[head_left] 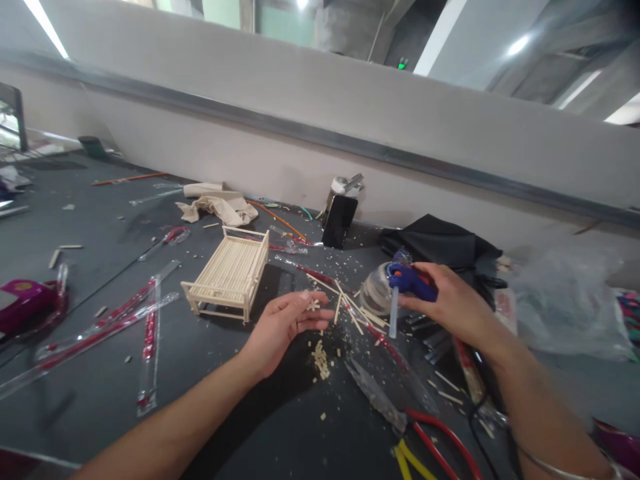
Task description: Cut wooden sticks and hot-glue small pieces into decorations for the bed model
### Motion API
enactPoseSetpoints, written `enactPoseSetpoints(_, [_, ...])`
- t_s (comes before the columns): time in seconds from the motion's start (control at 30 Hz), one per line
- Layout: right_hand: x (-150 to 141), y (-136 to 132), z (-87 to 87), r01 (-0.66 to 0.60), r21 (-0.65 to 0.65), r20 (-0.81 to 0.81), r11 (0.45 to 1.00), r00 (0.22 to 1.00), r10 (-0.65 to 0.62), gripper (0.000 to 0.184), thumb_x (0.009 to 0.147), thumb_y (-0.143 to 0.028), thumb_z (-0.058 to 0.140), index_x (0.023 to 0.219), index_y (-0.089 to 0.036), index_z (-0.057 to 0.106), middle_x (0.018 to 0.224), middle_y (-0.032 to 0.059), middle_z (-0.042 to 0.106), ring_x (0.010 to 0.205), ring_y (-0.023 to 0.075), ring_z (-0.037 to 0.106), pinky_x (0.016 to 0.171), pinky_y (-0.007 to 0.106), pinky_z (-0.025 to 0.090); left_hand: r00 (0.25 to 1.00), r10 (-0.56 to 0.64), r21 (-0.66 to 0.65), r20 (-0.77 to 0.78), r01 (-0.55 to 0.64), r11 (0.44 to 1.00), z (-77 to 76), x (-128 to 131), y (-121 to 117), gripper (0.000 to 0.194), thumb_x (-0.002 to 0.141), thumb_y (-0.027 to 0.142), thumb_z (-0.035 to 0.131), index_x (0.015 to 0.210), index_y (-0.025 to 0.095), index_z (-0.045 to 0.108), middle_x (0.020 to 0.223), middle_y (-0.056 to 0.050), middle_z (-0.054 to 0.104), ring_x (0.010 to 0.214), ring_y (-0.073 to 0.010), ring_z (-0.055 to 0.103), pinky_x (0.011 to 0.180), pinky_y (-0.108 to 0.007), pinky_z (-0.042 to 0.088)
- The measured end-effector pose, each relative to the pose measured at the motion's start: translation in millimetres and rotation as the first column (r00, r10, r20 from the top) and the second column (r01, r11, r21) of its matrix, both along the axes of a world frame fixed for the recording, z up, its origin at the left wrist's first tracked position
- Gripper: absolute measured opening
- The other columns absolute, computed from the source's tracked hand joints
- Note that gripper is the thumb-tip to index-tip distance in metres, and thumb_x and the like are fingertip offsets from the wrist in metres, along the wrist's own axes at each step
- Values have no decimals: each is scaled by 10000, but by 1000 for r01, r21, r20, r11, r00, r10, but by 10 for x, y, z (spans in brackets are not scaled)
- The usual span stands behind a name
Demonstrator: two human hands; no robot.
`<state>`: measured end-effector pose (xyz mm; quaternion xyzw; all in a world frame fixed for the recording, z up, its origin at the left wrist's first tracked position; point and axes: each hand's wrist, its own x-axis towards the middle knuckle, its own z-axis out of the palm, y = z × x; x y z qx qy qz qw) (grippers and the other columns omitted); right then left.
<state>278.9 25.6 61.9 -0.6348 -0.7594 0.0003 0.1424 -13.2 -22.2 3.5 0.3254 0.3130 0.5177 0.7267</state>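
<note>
Held in the fingers of my left hand [287, 327] is a tiny star-shaped cluster of pale stick pieces [313, 305]. Over a clear round plastic container [375, 291], my right hand [457, 300] grips a blue hot glue gun [417, 283], and a translucent glue stick [394, 313] juts from it toward me. Left of my left hand stands a miniature bed [227, 270] built from thin pale sticks. Short cut stick pieces [321, 360] lie in a small heap just below my left fingers. Longer thin sticks [355, 310] are scattered between my hands.
Red-handled pliers [380, 400] rest in front, beside a yellow piece [413, 460]. Red-marked plastic wrappers [150, 333] lie about. A phone [340, 221] leans upright near the wall. Beige cloth [220, 207], a black bag [440, 240] and clear plastic [575, 303] lie farther back.
</note>
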Motion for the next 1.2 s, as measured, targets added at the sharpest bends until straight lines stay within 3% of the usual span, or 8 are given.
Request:
enactPoseSetpoints(0.13, [-18,-239,100,-8,115,-46,993,999,13,812,730,-717,600,1300,-143,523,1132,163,619,980,319,620,858,459,496,999,-2,-25,47,3,1000,16,-5,7,316,877,354,609,978,72,711,1074,-163,707,906,-216,695,809,-308,555])
enactPoseSetpoints(0.27, [-317,-705,237,96,368,-186,925,982,-28,548,843,-620,547,1244,-247,566,1054,80,651,783,228,610,744,383,509,996,-9,-29,85,12,1000,14,-14,0,284,874,302,613,1001,68,708,1099,-168,704,945,-226,691,846,-318,551])
enactPoseSetpoints(0.47, [-949,-1129,79,-189,284,-225,940,940,257,286,891,-326,600,1169,-262,579,958,25,670,681,147,617,620,252,515,991,-6,14,132,4,1000,36,-6,-30,305,859,219,627,1144,114,652,1131,-155,694,976,-232,689,872,-340,543])
enactPoseSetpoints(0.6, [-1139,-1111,-106,-270,237,-308,933,890,336,290,883,-241,599,1172,-240,574,912,19,677,693,139,631,613,239,522,1000,12,253,26,-18,967,26,4,-86,375,876,196,610,1250,199,580,1190,-116,655,1031,-231,671,909,-370,533])
enactPoseSetpoints(0.73, [-1147,-1079,-150,-122,182,-498,976,844,198,232,875,-254,616,1106,-258,623,865,-2,694,704,129,650,600,209,518,971,113,620,-209,42,783,-25,-15,-154,554,894,147,570,1403,312,424,1299,-95,580,1110,-225,637,970,-390,506])
enactPoseSetpoints(0.83, [-1133,-1064,-140,-51,47,-643,998,762,69,170,861,-319,635,1018,-263,667,862,-2,714,733,137,666,613,203,521,922,219,754,-319,107,648,-39,-31,-178,693,882,98,562,1473,340,295,1360,-104,536,1145,-232,620,998,-401,494])
enactPoseSetpoints(1.0, [-1157,-1015,-138,-122,-237,-820,964,557,-131,217,812,-404,680,930,-226,711,794,25,712,686,151,641,552,213,481,909,298,820,-292,78,567,-11,-33,-181,763,874,65,550,1504,324,205,1406,-131,490,1181,-250,601,1015,-418,491])
enactPoseSetpoints(1.2, [-1217,-970,-114,-220,-448,-875,867,308,-374,348,745,-496,727,860,-167,704,635,3,609,472,67,434,418,193,307,885,317,848,-342,146,509,-1,-20,-207,777,863,48,559,1503,317,208,1404,-142,500,1178,-252,607,1011,-410,503])
